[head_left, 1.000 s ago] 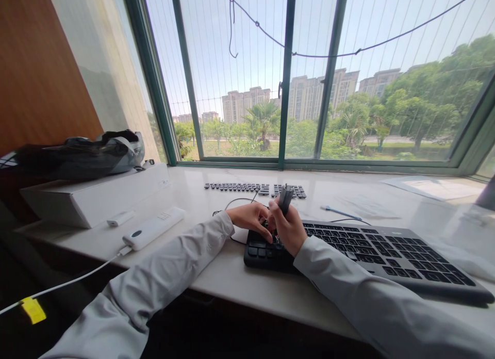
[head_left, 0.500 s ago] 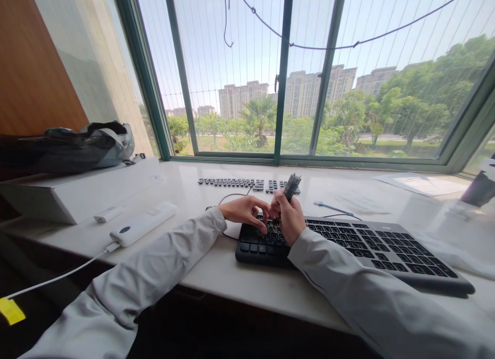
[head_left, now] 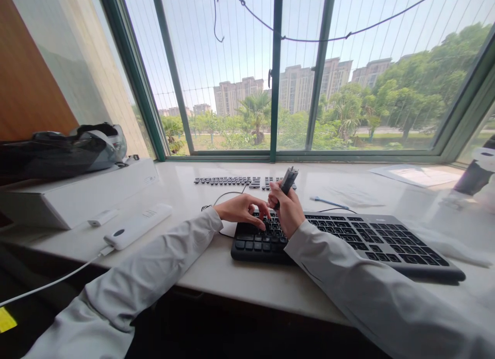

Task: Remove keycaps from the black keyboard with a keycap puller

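Note:
A black keyboard (head_left: pixel 340 227) lies at an angle on the white ledge. Many of its positions show bare sockets, while keycaps (head_left: pixel 251 245) sit along its front left. My left hand (head_left: pixel 242 209) bends over the keyboard's left end, thumb and forefinger apart, the tips close to the keys. Beside it, my right hand (head_left: pixel 290 209) is closed round a dark grey block-shaped tool (head_left: pixel 289 178), which points up and away. The tool's lower end is hidden behind the hand. Behind both hands, loose keycaps (head_left: pixel 226 181) lie in rows.
A blue pen-like stick (head_left: pixel 328 202) and papers (head_left: pixel 417 175) lie to the right. On the left are a white power strip-like device (head_left: pixel 139 227) with a cable and a white box (head_left: pixel 96 189) bearing a dark bag. A window rises behind the ledge.
The view has shifted slightly. My right hand has lifted the tool a little from the keys. My left hand stays over the keyboard's left end.

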`<state>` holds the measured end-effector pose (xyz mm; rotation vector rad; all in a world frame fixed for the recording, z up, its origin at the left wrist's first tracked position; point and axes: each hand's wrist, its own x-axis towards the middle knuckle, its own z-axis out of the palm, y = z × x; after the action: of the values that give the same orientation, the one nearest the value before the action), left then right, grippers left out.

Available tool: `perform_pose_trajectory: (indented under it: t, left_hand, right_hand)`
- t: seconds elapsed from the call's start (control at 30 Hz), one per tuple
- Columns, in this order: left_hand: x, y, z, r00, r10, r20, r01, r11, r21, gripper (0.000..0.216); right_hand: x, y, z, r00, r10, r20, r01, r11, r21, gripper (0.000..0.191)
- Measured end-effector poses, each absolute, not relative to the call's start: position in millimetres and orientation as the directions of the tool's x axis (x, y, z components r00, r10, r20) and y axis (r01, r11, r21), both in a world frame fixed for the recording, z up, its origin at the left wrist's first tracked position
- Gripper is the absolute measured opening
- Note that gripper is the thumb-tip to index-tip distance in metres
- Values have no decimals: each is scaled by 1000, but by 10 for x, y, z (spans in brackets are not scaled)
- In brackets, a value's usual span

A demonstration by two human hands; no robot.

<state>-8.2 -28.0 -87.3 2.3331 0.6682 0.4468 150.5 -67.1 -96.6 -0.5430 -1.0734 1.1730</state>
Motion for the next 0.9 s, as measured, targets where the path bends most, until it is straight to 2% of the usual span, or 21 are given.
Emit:
perform_pose_trajectory:
  t: [0.17,0.27,0.37,0.5,0.63,0.8,0.9]
  left_hand:
    - [-43,-312,-888,815,544,201,347,-735,583,36]
    - [-49,-320,-883,818,531,222,325,-745,583,33]
    - [-69,-332,-855,786,555,272,315,-738,596,33]
    - [-84,-351,-816,635,640,432,336,-733,592,33]
    - [-86,-350,-815,518,670,532,359,-735,575,35]
    - [-86,-331,-835,453,670,587,389,-742,546,39]
    - [-82,-329,-842,436,670,601,384,-743,548,40]
  right_hand:
    - [1590,-632,-899,109,862,494,-435,488,-757,36]
    - [1644,-604,-859,140,862,487,-402,499,-768,38]
    - [1717,-551,-820,96,901,422,-370,426,-826,38]
    - [1837,-432,-820,-75,959,273,-306,238,-922,41]
    - [1904,-354,-889,-230,961,153,-131,125,-983,42]
    - [1912,-350,-949,-239,950,203,140,241,-961,39]
    - [1918,-362,-941,-230,950,212,231,265,-936,42]
